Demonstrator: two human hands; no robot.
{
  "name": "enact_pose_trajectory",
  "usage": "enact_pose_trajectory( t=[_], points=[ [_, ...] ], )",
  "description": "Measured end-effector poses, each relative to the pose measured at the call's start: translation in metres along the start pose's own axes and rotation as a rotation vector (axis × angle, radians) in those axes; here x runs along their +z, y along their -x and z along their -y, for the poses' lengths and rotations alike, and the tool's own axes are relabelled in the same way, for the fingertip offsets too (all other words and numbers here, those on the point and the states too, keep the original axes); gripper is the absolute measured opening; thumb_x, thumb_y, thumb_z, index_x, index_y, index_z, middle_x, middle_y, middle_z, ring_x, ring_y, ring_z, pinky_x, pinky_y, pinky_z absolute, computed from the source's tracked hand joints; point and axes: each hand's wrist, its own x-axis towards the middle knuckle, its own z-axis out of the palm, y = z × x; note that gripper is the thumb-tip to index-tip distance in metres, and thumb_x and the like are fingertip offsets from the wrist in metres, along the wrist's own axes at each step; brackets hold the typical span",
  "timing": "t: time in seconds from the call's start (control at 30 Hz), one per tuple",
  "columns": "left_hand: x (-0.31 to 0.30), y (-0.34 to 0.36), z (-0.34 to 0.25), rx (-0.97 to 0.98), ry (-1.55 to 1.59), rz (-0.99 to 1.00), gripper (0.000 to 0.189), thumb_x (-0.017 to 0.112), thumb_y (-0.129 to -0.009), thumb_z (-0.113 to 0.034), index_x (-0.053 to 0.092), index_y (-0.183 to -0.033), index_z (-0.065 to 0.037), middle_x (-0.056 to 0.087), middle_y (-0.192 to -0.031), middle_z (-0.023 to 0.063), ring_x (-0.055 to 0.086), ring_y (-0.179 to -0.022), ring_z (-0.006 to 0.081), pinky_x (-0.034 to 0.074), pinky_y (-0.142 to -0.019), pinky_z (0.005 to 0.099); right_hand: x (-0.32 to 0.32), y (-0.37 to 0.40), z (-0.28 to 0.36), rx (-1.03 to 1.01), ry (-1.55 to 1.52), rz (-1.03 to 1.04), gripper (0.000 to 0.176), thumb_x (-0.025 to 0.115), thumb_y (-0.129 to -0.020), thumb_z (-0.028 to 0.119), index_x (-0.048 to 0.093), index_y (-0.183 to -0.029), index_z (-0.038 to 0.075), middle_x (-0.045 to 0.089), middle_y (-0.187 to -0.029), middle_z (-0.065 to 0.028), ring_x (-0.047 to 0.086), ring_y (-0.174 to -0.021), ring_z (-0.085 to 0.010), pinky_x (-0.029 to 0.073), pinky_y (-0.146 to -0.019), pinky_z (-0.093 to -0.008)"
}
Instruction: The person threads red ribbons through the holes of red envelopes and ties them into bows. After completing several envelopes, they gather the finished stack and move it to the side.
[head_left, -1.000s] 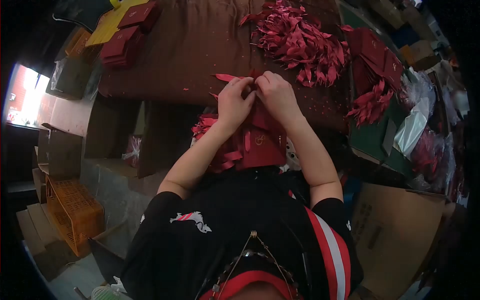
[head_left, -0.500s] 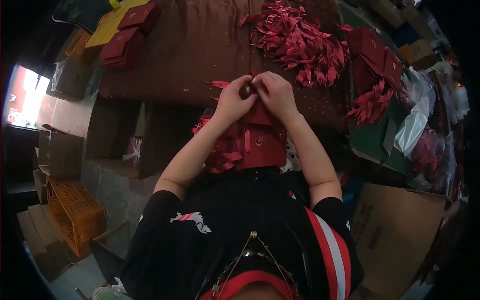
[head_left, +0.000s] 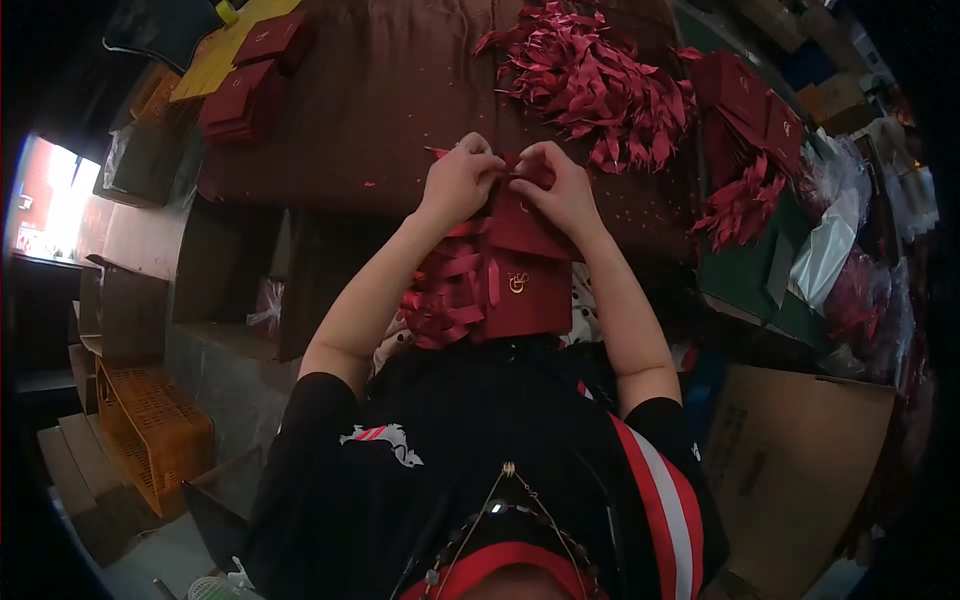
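My left hand (head_left: 460, 183) and my right hand (head_left: 557, 193) meet at the near edge of the cloth-covered table. Both are closed in a pinch on a thin red ribbon (head_left: 511, 163), its tip poking out beyond my left fingers. Just below my fingers, a flat dark red packet (head_left: 523, 232) with a gold mark lies tilted, partly covered by my right hand. Another dark red packet (head_left: 540, 297) with a gold emblem rests on my lap. Beside it on the left hangs a bunch of red ribbons (head_left: 445, 300). The exact grip of the fingertips is hard to see.
A large heap of red ribbons (head_left: 595, 90) lies on the brown tablecloth (head_left: 400, 80). Stacked dark red packets (head_left: 240, 100) sit at the back left, more packets (head_left: 740, 95) at the right. An orange crate (head_left: 150, 430) and cardboard boxes (head_left: 800, 470) stand around.
My hands have drawn slightly apart, the left one shifting left and the right one down a little. More of the packet below them shows, and the ribbons on my lap are more exposed.
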Motion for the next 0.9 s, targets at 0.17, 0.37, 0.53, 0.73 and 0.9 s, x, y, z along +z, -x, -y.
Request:
enact_pose_trajectory(
  t=[0.17,0.37,0.53,0.73,0.9],
  points=[
    [-0.012,-0.018,0.002,0.190,-0.281,0.044,0.014,0.063,-0.089,-0.010,0.074,-0.097,-0.009,0.063,-0.107,0.0086,0.067,-0.094,0.0323,0.055,-0.076,0.0429,-0.004,0.001,0.014,-0.129,0.508,-0.015,0.047,0.082,-0.077,0.015,0.058,-0.118,0.009,0.070,-0.109,-0.0039,0.061,-0.109,-0.0261,0.050,-0.094,-0.0386],
    [-0.057,-0.020,0.047,0.039,-0.431,-0.056,0.011,0.063,-0.090,-0.013,0.072,-0.091,-0.010,0.063,-0.103,0.0087,0.066,-0.094,0.0317,0.054,-0.077,0.0428,-0.011,-0.001,0.007,-0.108,0.520,-0.066,0.049,0.083,-0.076,0.016,0.057,-0.117,0.010,0.069,-0.108,-0.0031,0.060,-0.109,-0.0272,0.051,-0.094,-0.0410],
    [-0.058,-0.005,0.033,0.004,-0.427,-0.285,0.034,0.069,-0.088,-0.014,0.067,-0.122,-0.010,0.061,-0.111,0.0135,0.060,-0.108,0.0347,0.051,-0.086,0.0444,-0.007,-0.008,0.008,-0.119,0.567,-0.085,0.048,0.083,-0.077,0.017,0.058,-0.117,0.009,0.069,-0.108,-0.0050,0.062,-0.105,-0.0285,0.053,-0.090,-0.0412],
    [-0.020,0.031,-0.039,0.002,-0.271,0.030,0.058,0.081,-0.080,-0.038,0.062,-0.127,-0.008,0.059,-0.118,0.0123,0.057,-0.111,0.0334,0.049,-0.093,0.0441,-0.034,-0.005,0.009,-0.065,0.090,-0.041,0.039,0.076,-0.086,0.007,0.062,-0.123,0.006,0.071,-0.109,-0.0025,0.064,-0.103,-0.0115,0.052,-0.080,-0.0285],
    [-0.007,0.027,-0.014,-0.066,-0.271,0.037,0.064,0.079,-0.081,-0.045,0.063,-0.132,-0.009,0.060,-0.119,0.0121,0.057,-0.112,0.0325,0.049,-0.095,0.0437,-0.080,0.043,0.049,-0.377,0.619,0.007,0.027,0.073,-0.083,0.000,0.069,-0.108,0.009,0.069,-0.110,-0.0046,0.066,-0.100,-0.0210,0.055,-0.080,-0.0344]
  ],
)
